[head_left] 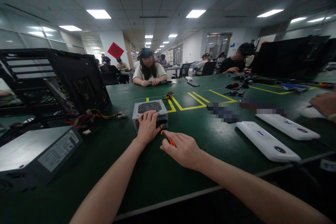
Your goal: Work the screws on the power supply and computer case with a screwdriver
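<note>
power supply (150,113), small grey metal box with a mesh top, sits on the green tabletop (157,175) just ahead of both hands, near the yellow tape lines (187,106). left hand (147,127) rests on its near top edge, fingers curled down over the front face, pressing rather than lifting. right hand (183,149) is just to the right of the box, fingers closed around an orange-handled screwdriver (168,139) whose tip points toward the box's near right corner; whether the tip touches cannot be told.

handling, as a judgement: steel case, stiff, likely dense for its size; painted sides probably smooth, so it may slide on the tabletop when pushed by a tool. best held from above across the solid side walls, not on the mesh, which looks thin and may dent.

around it: open black computer case (65,84) to the left with loose coloured wires (89,116) spilling toward the box; a second, larger power supply (36,154) at near left; two white flat devices (267,141) at right. other people sit at the far side; another person's hand (325,104) shows at the right edge.
</note>
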Motion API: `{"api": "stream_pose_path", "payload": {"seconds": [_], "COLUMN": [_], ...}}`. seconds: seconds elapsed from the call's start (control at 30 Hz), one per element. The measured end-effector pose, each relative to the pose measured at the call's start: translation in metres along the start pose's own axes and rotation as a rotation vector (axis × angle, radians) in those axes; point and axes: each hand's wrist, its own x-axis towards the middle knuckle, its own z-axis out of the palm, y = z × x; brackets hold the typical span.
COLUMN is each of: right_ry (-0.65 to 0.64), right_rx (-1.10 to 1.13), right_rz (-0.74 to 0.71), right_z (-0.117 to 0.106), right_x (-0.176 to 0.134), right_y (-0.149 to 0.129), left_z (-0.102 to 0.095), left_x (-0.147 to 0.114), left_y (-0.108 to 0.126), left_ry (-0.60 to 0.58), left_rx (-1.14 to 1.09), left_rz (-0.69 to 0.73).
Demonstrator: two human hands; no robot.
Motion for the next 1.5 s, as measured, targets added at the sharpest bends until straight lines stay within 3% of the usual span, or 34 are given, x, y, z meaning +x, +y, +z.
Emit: {"api": "stream_pose_path", "payload": {"seconds": [0.37, 0.63, 0.93, 1.5], "right_ry": [0.028, 0.138, 0.101, 0.068], "right_rx": [0.0, 0.053, 0.012, 0.002], "right_rz": [-0.02, -0.068, 0.005, -0.012], "right_z": [-0.001, -0.021, -0.019, -0.014], "right_x": [0.0, -0.013, -0.017, -0.018], "right_y": [0.005, 0.02, 0.03, 0.033], "left_z": [0.0, 0.0, 0.001, 0.0], "left_x": [0.001, 0.001, 0.001, 0.002], "left_y": [-0.001, 0.0, 0.001, 0.001], "left_ry": [0.02, 0.019, 0.019, 0.018], "left_rx": [-0.021, -0.025, -0.029, -0.023], "left_rz": [-0.005, -0.024, -0.027, -0.021]}}
